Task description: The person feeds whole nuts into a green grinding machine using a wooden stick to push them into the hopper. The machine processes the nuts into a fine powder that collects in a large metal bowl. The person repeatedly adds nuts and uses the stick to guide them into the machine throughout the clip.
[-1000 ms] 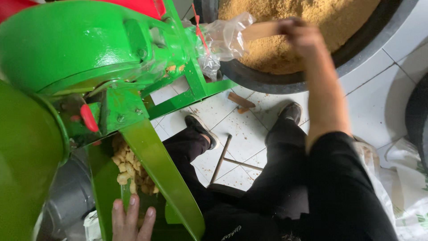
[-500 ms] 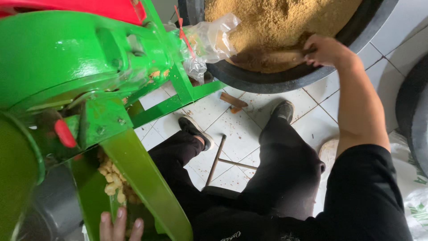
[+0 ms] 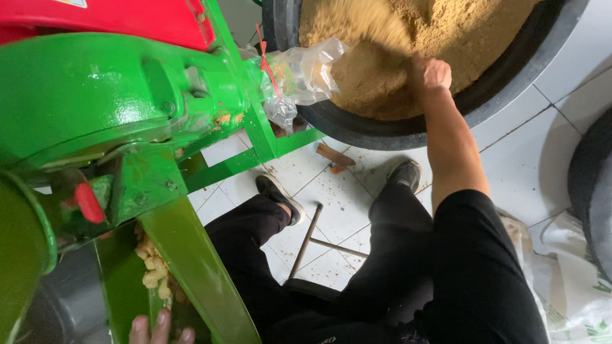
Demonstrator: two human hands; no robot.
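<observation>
A green grinding machine (image 3: pixel 108 108) with a red top fills the left. Its outlet carries a clear plastic sleeve (image 3: pixel 306 73) that hangs over a big black tub (image 3: pixel 510 76) of tan ground meal (image 3: pixel 376 70). My right hand (image 3: pixel 430 73) reaches into the tub and rests in the meal near the sleeve, fingers curled; whether it grips anything I cannot tell. My left hand (image 3: pixel 159 328) shows only its fingertips at the bottom edge, in the green feed chute (image 3: pixel 185 267), next to yellowish chunks (image 3: pixel 153 271).
I sit on a low seat, my legs in black trousers and dark shoes (image 3: pixel 280 194) on white tiled floor. A thin rod (image 3: pixel 306 239) and a wooden piece (image 3: pixel 335 155) lie on the tiles. A white sack (image 3: pixel 574 280) and another dark tub (image 3: pixel 593 191) are at the right.
My right hand has moved left and deeper into the meal, toward the plastic sleeve, pushing meal aside. My left hand has stayed low in the feed chute.
</observation>
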